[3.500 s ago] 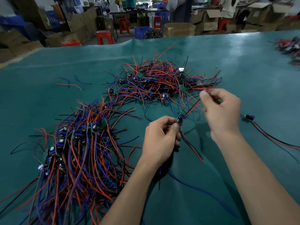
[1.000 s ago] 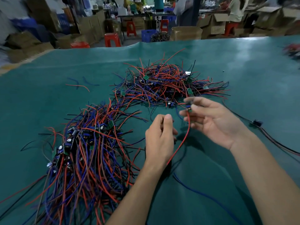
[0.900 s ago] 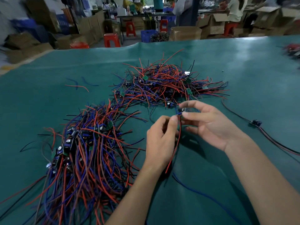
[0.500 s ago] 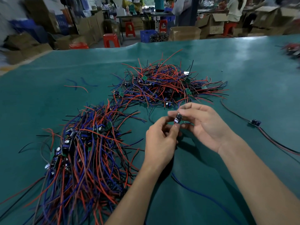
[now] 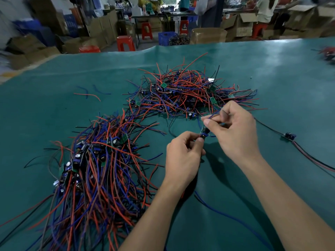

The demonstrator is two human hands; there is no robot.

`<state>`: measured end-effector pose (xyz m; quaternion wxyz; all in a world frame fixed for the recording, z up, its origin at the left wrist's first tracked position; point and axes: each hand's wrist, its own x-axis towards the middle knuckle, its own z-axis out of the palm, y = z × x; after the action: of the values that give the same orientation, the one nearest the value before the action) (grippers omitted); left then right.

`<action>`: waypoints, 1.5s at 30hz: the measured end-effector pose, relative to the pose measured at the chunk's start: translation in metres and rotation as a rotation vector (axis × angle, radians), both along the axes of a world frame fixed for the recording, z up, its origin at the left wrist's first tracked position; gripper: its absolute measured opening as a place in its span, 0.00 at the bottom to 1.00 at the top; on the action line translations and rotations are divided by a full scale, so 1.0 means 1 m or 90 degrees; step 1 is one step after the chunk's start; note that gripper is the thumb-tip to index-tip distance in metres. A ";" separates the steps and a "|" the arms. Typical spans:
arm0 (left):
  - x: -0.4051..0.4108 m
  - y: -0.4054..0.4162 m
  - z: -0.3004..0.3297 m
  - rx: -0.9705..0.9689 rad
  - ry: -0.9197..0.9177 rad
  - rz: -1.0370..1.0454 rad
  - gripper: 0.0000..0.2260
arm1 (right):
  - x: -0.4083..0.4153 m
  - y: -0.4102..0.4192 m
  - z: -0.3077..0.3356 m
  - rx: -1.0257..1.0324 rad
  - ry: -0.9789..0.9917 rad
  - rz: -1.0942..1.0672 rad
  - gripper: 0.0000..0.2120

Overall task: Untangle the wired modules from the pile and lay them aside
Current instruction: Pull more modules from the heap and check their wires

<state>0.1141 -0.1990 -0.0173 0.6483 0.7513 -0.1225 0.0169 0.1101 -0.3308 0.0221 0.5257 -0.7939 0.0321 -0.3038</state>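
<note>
Far left on the teal-green table cover (image 5: pixel 45 115) sprawls the big laid-out bundle of red, blue and black wired modules (image 5: pixel 96 171), its wires running mostly lengthways from the small boards near its top down toward the near edge. Up and to the right sits the tangled pile of red, blue and black wires with small green circuit boards (image 5: pixel 183 93), strands poking out in every direction, a few red ones arcing upward. Two loose wire scraps, one red and one blue (image 5: pixel 88 93), lie apart on the cloth to the left of that pile.

Now the centre, just in front of the pile: the left hand (image 5: pixel 183 160) has its fingers curled in, thumb and forefinger pinching the lower end of the small dark module with blue parts (image 5: pixel 204 132). That module stands tilted, long axis running from lower left up to the right, held clear of the cloth between both hands. A blue wire (image 5: pixel 226 215) trails over the cloth toward the near edge below the left wrist; where it begins is hidden by the hand.

The right hand (image 5: pixel 235 133) comes in just above, fingers curled, thumb and forefinger pinching thin wires at the module's upper end; these lead up toward the pile's edge.

Further right, well apart, a single dark module on red and black leads (image 5: pixel 289 136) lies flat, its leads stretching away to the right edge.
</note>
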 end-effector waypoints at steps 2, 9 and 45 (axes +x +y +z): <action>0.000 0.001 -0.001 0.008 -0.016 0.013 0.08 | 0.000 0.004 -0.001 0.130 0.003 0.042 0.22; 0.000 0.001 -0.001 0.014 -0.028 0.014 0.09 | 0.001 0.003 -0.004 0.328 0.114 0.113 0.11; 0.000 -0.001 0.003 0.061 -0.021 0.005 0.11 | 0.003 -0.010 -0.002 0.071 0.121 0.145 0.06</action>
<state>0.1141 -0.1999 -0.0146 0.6093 0.7816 -0.1310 0.0257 0.1128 -0.3410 0.0196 0.5944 -0.7873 0.0079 -0.1637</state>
